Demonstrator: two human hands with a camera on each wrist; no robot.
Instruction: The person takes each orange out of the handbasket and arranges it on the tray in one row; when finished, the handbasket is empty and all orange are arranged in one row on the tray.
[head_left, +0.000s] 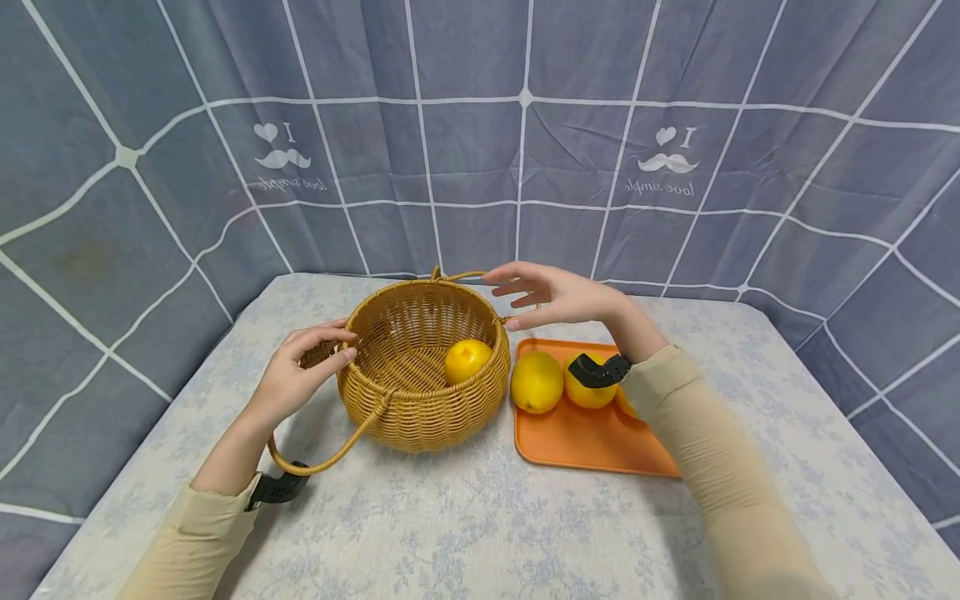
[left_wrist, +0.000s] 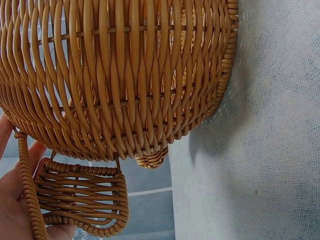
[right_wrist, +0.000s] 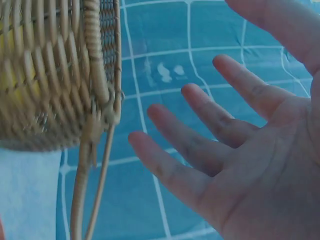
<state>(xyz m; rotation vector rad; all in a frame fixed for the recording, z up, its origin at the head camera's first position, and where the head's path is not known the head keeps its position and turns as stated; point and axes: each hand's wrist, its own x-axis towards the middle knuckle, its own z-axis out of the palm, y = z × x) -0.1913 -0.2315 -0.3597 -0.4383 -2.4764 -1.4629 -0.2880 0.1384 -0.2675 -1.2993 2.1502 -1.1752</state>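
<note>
A round wicker basket stands on the table, with one yellow fruit inside near its right wall. My left hand holds the basket at its left rim, thumb and fingertips over the edge. In the left wrist view, a small woven tab and a thin handle overlap that palm. The handle hangs out over the front left in the head view. Close to the right rim, my right hand spreads its fingers; nothing lies in its palm. A second handle hangs beside it.
Right of the basket lies an orange tray. A yellow fruit sits on it beside another fruit, and a third is mostly hidden by the right wrist. A grey-blue checked curtain surrounds the patterned tablecloth.
</note>
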